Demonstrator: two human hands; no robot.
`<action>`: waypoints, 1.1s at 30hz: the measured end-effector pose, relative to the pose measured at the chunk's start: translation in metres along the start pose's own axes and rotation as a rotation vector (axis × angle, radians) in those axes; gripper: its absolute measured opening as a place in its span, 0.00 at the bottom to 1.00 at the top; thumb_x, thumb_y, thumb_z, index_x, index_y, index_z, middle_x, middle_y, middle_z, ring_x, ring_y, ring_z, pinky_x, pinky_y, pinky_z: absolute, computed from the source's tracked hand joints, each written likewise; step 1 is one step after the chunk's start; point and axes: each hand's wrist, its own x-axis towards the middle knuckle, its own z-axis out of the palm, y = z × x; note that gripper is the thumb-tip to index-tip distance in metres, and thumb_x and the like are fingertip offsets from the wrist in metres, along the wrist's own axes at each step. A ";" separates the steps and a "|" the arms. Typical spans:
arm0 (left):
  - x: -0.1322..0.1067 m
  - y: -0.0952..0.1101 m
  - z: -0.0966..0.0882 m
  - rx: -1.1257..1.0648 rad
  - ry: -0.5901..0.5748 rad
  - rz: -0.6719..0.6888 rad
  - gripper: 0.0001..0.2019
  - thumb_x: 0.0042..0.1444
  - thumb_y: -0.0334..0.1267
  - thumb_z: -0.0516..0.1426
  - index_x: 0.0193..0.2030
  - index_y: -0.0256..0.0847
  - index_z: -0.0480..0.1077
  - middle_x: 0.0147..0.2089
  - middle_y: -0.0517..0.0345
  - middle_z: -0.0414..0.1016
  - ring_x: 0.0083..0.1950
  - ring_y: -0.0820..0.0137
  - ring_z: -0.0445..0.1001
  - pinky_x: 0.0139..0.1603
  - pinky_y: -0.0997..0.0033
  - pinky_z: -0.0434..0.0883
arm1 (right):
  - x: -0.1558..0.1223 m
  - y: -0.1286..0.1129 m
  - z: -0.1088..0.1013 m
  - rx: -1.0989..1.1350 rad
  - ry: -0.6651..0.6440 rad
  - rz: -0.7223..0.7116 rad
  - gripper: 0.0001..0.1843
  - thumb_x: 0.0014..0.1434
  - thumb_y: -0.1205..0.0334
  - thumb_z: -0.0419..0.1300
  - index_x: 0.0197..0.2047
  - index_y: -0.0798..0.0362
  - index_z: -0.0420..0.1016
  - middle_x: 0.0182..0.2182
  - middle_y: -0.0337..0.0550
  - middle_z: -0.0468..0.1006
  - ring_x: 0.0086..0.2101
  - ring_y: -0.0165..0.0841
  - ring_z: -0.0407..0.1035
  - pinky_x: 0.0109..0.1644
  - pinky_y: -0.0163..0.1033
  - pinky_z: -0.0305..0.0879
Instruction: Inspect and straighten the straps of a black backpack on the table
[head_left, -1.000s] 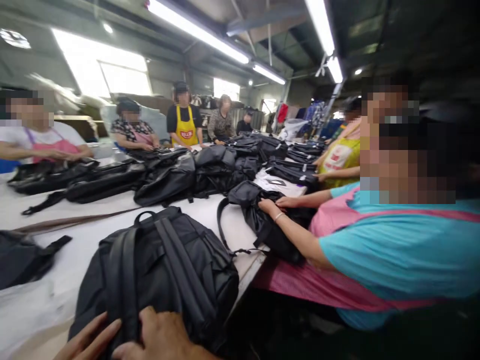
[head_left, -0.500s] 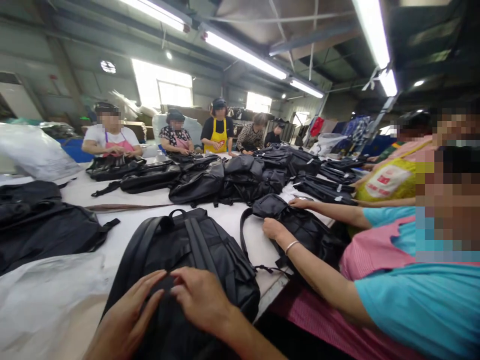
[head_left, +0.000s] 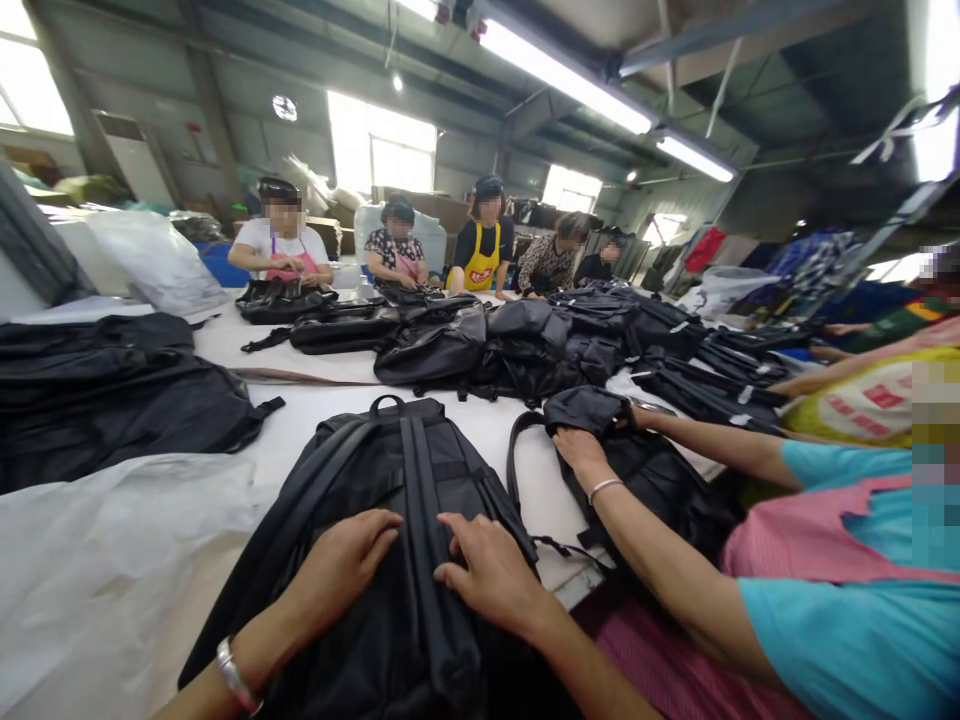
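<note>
A black backpack [head_left: 480,465] lies before me on the white table, its top loop pointing away. One long strap [head_left: 424,480] runs down its middle, between my hands. My left hand [head_left: 351,560] rests on the bag just left of this strap, fingers bent and thumb slightly apart. On the strap's right side is my right hand [head_left: 487,570], thumb and forefinger spread, their tips at its edge. Neither hand visibly grips anything. The lower end of the bag runs out of view between my forearms.
At my right, a co-worker's hands [head_left: 581,455] are on another black backpack [head_left: 667,490]. Black bags [head_left: 517,340] are heaped along the table's middle; more bags [head_left: 127,400] lie left. Clear plastic sheeting [head_left: 150,540] covers the near left. Several people work across the table.
My view has swung left. My hands have moved apart, one to each side of the strap, which now runs straighter down the bag. The co-worker's hands stay on the neighbouring backpack.
</note>
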 end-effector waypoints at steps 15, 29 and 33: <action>0.025 0.087 0.024 -1.092 -0.198 -0.063 0.22 0.55 0.51 0.59 0.51 0.38 0.73 0.53 0.48 0.74 0.59 0.55 0.67 0.61 0.60 0.61 | 0.101 0.001 -0.064 1.395 0.445 0.134 0.30 0.44 0.61 0.69 0.50 0.51 0.65 0.29 0.32 0.71 0.27 0.25 0.66 0.31 0.30 0.62; 0.116 0.095 0.033 -1.378 0.086 -0.318 0.21 0.54 0.52 0.58 0.40 0.32 0.71 0.35 0.46 0.77 0.35 0.64 0.75 0.40 0.65 0.71 | 0.045 0.022 -0.080 0.615 0.490 0.023 0.18 0.63 0.48 0.51 0.45 0.53 0.71 0.40 0.49 0.77 0.38 0.37 0.72 0.41 0.40 0.70; 0.126 0.097 0.059 -1.399 0.131 -0.370 0.18 0.49 0.51 0.60 0.33 0.34 0.70 0.27 0.56 0.72 0.28 0.70 0.71 0.31 0.72 0.67 | 0.030 0.017 -0.061 0.436 0.389 -0.035 0.15 0.62 0.52 0.55 0.48 0.50 0.70 0.45 0.46 0.75 0.43 0.37 0.70 0.45 0.38 0.68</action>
